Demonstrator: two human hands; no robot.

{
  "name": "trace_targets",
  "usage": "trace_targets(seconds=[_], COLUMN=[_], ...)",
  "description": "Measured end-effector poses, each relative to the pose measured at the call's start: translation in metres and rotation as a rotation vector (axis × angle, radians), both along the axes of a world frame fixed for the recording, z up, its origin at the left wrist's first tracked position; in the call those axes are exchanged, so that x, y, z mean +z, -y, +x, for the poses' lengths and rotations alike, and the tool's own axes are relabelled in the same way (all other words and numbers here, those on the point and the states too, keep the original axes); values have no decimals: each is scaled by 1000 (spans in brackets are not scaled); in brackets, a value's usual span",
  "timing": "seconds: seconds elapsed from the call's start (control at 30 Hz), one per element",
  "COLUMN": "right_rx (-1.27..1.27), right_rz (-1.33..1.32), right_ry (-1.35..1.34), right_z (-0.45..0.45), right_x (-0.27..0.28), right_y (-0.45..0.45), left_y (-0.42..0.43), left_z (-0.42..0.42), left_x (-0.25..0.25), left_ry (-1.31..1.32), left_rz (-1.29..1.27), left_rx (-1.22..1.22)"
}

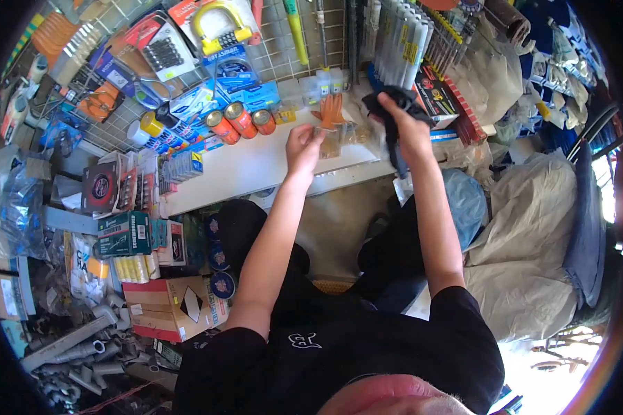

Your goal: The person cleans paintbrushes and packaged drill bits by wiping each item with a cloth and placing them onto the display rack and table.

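My right hand (407,131) is closed round a crumpled black cloth (396,111), which hangs down over the right part of the white shelf (235,169). Over the shelf's middle, my left hand (304,146) has its fingers curled together; whether something small is between them is too small to tell. Just right of the left hand lie small clear bags (330,144) with brownish contents, and an orange object with prongs (331,111) stands behind them. Several orange cans (240,120) are to the left.
Spray cans (160,131) stand at the back left, below a wire rack with packaged goods. Boxes (123,234) and grey pipe fittings (83,353) fill the left side. White tubes (401,48) stand at the back right. Large beige sacks (526,235) are on the right.
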State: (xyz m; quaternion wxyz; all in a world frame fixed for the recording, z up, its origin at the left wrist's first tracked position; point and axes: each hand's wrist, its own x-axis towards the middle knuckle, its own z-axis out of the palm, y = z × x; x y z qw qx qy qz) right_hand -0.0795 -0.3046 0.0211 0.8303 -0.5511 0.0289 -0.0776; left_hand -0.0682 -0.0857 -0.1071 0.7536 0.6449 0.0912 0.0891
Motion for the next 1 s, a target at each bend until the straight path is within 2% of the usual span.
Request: trace_targets(seconds=[0.07,0.2,0.27,0.33,0.37,0.4,0.47,0.5,0.53,0.57,0.6,0.63,0.67,0.73,0.8,0.83,1.0], right_rx=[22,48,304,455,522,443,179,56,-36,-48,42,70,181,353,253,202,118], right_rz=[-141,-201,-362,-755,-1058,-1202,-1043,-895,-843,-777,-648,-623,-675,-676,-759,-874,-874], right_ry=[-4,63,107,381,387,502,748,828,977,1040,1036,1166,1032,998,1156,1094,642], right_z=[-2,-14,-32,-27,-31,-44,-49,-53,-47,-35,-27,-8,6,53,83,88,118], right_x=[-11,-9,17,24,36,66,119,152,177,199,225,248,272,309,343,361,395], right_y=[-8,-38,-62,-84,-85,-97,-130,-151,-168,-190,-216,-243,-271,-327,-375,-391,-465], left_y=[-2,10,13,7,-2,-10,-31,-44,-53,-58,-63,-66,-70,-77,-74,-76,-94], left_z=[8,-37,-71,-81,-76,-73,-70,-67,-72,-69,-69,-72,-78,-77,-87,-87,-91], left_x=[12,51,65,65,69,72,75,78,94,93,91,92,92,77,107,106,99], left_ry=[121,56,-181,-112,-45,-18,35,46,108,152,192,162,133,135,130,130,110], left_rz=[374,-120,-520,-775,-928,-929,-1083,-1022,-1067,-1017,-962,-916,-868,-837,-828,-830,-833], left_rx=[87,-248,-531,-626,-700,-698,-443,-264,-183,-63,53,67,80,14,97,67,-4])
